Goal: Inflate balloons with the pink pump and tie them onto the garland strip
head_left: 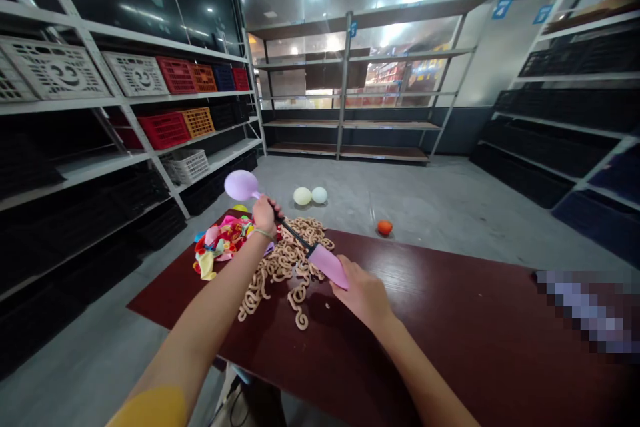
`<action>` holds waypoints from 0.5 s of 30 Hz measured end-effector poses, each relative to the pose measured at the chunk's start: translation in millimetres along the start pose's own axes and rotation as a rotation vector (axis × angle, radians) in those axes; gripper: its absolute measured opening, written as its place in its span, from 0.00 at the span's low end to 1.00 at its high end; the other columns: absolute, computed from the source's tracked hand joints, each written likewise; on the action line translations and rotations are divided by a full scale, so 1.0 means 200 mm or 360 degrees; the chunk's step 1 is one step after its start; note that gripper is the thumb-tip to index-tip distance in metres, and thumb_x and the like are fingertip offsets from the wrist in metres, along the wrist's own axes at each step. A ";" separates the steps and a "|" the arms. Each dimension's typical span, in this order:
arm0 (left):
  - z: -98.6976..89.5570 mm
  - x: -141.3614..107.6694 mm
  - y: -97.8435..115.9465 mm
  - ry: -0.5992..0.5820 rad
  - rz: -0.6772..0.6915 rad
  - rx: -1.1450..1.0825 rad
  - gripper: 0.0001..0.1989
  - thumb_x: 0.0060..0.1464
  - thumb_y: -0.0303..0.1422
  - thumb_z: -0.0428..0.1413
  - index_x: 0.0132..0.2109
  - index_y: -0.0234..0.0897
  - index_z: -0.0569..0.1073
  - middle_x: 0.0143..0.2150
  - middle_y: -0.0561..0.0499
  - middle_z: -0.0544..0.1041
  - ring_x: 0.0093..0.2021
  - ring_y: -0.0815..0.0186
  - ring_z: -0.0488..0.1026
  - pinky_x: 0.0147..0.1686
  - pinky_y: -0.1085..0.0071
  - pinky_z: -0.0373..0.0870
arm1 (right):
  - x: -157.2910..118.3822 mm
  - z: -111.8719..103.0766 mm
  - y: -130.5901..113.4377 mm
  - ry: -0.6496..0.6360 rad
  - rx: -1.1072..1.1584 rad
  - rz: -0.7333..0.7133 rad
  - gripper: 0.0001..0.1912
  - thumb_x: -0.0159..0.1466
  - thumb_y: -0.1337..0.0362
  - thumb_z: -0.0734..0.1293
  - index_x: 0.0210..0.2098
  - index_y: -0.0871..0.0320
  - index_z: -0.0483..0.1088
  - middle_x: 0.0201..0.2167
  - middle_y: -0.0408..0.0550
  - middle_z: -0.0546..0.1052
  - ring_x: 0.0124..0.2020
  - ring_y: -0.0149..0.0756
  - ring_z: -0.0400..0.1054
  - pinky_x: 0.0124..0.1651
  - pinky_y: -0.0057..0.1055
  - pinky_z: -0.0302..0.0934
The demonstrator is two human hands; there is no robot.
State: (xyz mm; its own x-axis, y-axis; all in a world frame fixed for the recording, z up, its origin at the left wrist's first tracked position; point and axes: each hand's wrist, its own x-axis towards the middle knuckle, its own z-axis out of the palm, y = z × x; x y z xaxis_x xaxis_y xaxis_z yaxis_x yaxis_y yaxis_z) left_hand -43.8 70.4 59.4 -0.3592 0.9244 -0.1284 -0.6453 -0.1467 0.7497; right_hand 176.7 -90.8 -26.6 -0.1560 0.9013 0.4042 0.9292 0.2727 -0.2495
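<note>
My left hand (264, 215) is closed around the neck of a lilac balloon (241, 185), where it meets the end of a black pump shaft. The balloon is partly inflated and rounded. My right hand (363, 297) holds the body of a pink hand pump (327, 265), which slants across the dark red table (450, 307). Beneath the pump lies a pile of tan curled strips (285, 267), their exact material unclear. To its left sits a heap of multicoloured limp balloons (220, 247).
Pale yellow (302, 196), white (319, 195) and orange (385, 227) balloons lie on the grey floor beyond the table. Metal shelves (150, 120) with plastic crates (176, 131) stand left, and more shelving (345, 93) stands behind. A pixelated patch (585, 310) covers the table's right end.
</note>
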 end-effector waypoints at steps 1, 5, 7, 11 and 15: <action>0.00 0.01 0.04 -0.0001 0.0090 0.0015 0.11 0.57 0.34 0.52 0.31 0.39 0.57 0.20 0.61 0.58 0.14 0.77 0.56 0.14 0.80 0.49 | 0.00 0.00 0.00 0.0025 0.0002 -0.0005 0.23 0.61 0.61 0.64 0.56 0.53 0.64 0.38 0.47 0.78 0.34 0.38 0.73 0.32 0.30 0.58; 0.05 -0.10 -0.08 -0.0137 0.0168 0.0025 0.12 0.58 0.37 0.52 0.31 0.40 0.57 0.20 0.61 0.58 0.15 0.76 0.57 0.14 0.80 0.50 | 0.00 0.01 -0.02 0.0041 0.0059 0.0134 0.23 0.60 0.61 0.65 0.55 0.52 0.65 0.38 0.45 0.78 0.35 0.38 0.73 0.32 0.29 0.57; 0.08 -0.22 -0.23 -0.0240 0.0070 0.0044 0.12 0.58 0.39 0.52 0.32 0.40 0.58 0.21 0.60 0.60 0.15 0.75 0.58 0.14 0.80 0.52 | -0.01 0.00 -0.01 0.0022 0.0103 0.0214 0.24 0.60 0.60 0.66 0.55 0.51 0.64 0.41 0.45 0.78 0.37 0.39 0.74 0.32 0.29 0.57; 0.09 -0.35 -0.40 -0.0295 -0.0023 0.0129 0.15 0.59 0.41 0.53 0.31 0.39 0.58 0.20 0.59 0.62 0.15 0.75 0.59 0.15 0.80 0.55 | -0.03 -0.02 0.00 -0.0009 0.0149 0.0194 0.22 0.60 0.59 0.66 0.54 0.51 0.64 0.42 0.43 0.78 0.38 0.38 0.74 0.33 0.29 0.58; 0.06 -0.23 -0.20 -0.0223 -0.0033 0.0112 0.14 0.58 0.40 0.54 0.31 0.39 0.58 0.20 0.59 0.61 0.14 0.76 0.58 0.14 0.80 0.53 | -0.03 -0.01 0.00 0.0026 0.0153 0.0057 0.24 0.61 0.59 0.65 0.57 0.51 0.63 0.43 0.45 0.78 0.39 0.39 0.74 0.35 0.30 0.60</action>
State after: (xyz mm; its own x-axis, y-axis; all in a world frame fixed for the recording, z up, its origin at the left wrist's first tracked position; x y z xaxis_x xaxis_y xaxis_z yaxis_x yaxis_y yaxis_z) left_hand 5.6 37.6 43.2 -0.2457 0.9677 -0.0562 -0.6009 -0.1066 0.7922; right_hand 179.0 -96.1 -27.3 -0.1172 0.9057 0.4075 0.8974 0.2723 -0.3471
